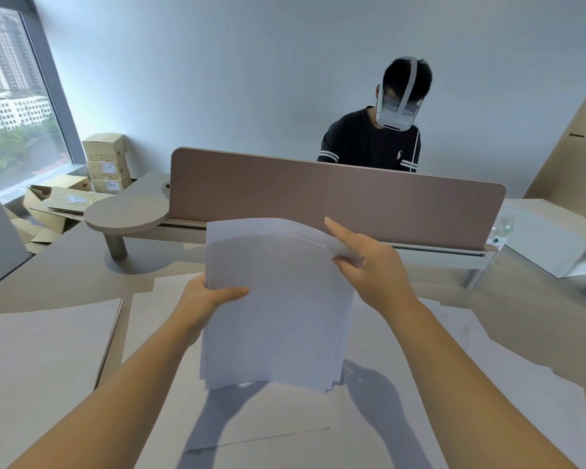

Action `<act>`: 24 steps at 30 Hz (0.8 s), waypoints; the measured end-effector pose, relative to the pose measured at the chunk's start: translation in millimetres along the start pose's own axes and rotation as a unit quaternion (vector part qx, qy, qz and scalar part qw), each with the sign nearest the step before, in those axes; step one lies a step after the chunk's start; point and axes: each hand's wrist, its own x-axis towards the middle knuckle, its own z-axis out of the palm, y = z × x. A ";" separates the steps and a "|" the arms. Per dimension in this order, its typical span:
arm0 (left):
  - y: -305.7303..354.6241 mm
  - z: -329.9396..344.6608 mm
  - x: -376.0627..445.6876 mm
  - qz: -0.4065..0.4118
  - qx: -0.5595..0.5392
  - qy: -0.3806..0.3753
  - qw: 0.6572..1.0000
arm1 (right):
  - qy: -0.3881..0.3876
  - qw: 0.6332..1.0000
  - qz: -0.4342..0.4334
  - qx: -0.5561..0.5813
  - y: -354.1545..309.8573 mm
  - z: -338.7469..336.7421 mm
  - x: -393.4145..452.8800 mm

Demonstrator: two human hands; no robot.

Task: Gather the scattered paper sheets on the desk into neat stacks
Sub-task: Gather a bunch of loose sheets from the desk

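A bundle of white paper sheets (274, 309) is held upright above the desk, its lower edges slightly uneven. My left hand (207, 296) grips the bundle's left edge, thumb across the front. My right hand (366, 262) holds the upper right corner, index finger pointing up along the top edge. A squared stack of sheets (44, 360) lies on the desk at the left. More loose sheets (487, 367) are spread flat under and to the right of the bundle.
A brown divider panel (335, 201) runs along the desk's far edge, with a person in a headset (372, 140) seated behind it. A round side shelf (126, 211) and cardboard boxes (105, 160) are at the far left, a white box (552, 238) at the right.
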 end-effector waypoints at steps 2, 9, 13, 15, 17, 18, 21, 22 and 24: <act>-1.0 -1.3 0.4 0.001 -0.001 0.002 1.000 | -0.010 1.000 -0.001 -0.009 2.9 1.1 1.2; -11.1 -7.4 5.4 -0.007 0.003 0.004 1.000 | 0.003 0.985 0.085 0.149 6.7 6.0 5.9; -16.4 -9.7 5.8 -0.011 -0.012 -0.002 1.000 | 0.012 0.883 0.244 0.400 28.5 19.1 1.2; -26.8 -11.3 7.2 -0.021 -0.020 0.004 1.000 | -0.044 0.835 0.310 0.453 40.8 34.7 -7.1; -39.5 -13.2 8.2 -0.035 -0.031 0.008 0.999 | -0.105 0.812 0.348 0.457 50.8 51.4 -19.8; -47.0 -14.1 8.9 -0.044 -0.034 0.011 0.998 | -0.125 0.803 0.359 0.459 53.6 59.8 -26.1; -65.8 -11.9 11.0 -0.059 -0.043 0.017 0.997 | -0.120 0.775 0.394 0.480 54.6 83.4 -37.8; -70.1 -9.1 12.2 -0.057 -0.049 0.022 0.997 | -0.105 0.767 0.402 0.489 52.6 90.0 -39.2; -74.0 -0.1 13.6 -0.038 -0.059 0.032 0.997 | -0.072 0.758 0.406 0.506 48.4 98.1 -38.7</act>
